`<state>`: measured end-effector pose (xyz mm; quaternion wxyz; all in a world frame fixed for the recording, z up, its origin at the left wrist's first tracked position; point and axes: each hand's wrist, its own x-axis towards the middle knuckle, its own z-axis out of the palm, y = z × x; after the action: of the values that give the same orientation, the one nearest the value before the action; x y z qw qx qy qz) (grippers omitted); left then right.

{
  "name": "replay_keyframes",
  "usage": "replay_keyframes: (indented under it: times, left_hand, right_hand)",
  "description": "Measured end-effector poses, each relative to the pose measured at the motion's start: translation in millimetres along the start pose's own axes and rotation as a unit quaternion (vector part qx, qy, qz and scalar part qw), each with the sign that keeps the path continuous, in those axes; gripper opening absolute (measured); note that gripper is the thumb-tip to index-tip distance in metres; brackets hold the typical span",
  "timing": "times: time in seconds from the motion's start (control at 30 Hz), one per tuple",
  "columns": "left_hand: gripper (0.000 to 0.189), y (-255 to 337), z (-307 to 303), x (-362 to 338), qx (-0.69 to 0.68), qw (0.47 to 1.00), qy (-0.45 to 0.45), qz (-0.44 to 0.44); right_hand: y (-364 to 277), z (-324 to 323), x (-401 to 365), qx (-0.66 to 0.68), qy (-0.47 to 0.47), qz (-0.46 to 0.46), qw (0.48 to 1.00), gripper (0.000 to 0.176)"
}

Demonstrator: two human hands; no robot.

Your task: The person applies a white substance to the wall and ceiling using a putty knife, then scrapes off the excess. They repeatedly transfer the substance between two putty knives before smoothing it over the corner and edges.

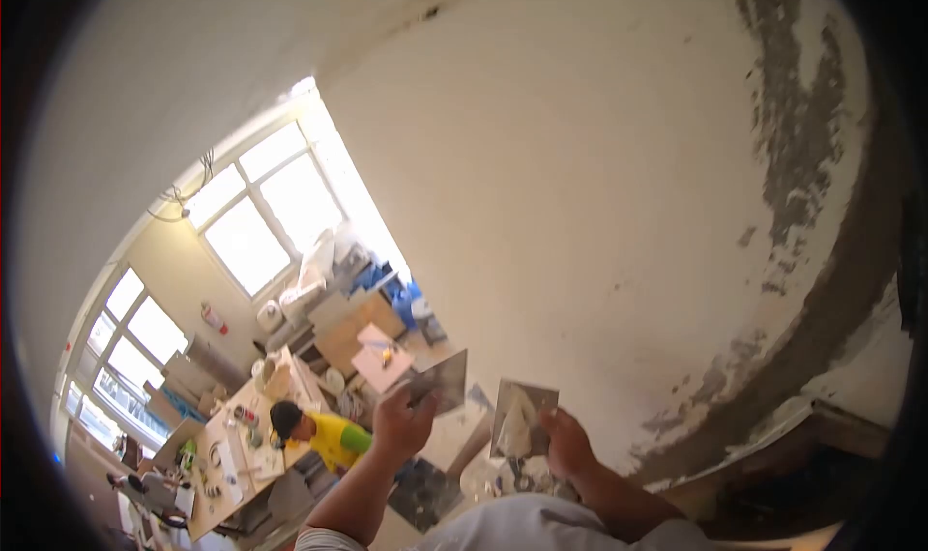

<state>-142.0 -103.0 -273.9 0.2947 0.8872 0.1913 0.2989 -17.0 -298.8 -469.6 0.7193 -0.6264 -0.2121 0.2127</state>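
My left hand (404,423) is closed around a flat metal plastering trowel (447,379), its blade angled up and to the right. A second flat metal trowel (547,399) is gripped at its right edge by my right hand (570,447). On that blade lies a pale heap of wet plaster (517,425). Both trowels are held apart in front of my body, below the large pale wall (522,213). Their handles are mostly hidden by my fingers and the blades.
Rough grey patches (797,116) mark the wall's right side. Down to the left, a person in a yellow shirt (335,442) is beside a cluttered wooden table (224,469). Boards (353,329) and bags stand near the windows (246,246). A dark board (425,493) lies below me.
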Motion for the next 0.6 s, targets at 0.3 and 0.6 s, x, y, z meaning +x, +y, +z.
replay_keyframes:
  times: [0.3,0.6]
  left_hand:
    - [0.017,183,-62,144,0.151,0.779,0.300,0.530]
    - [0.016,267,-55,205,0.141,0.649,0.409,0.626]
  right_hand:
    - [92,7,33,0.069,-0.099,-0.032,0.992,0.037]
    - [-17,-19,28,0.058,-0.082,0.130,0.986,0.042]
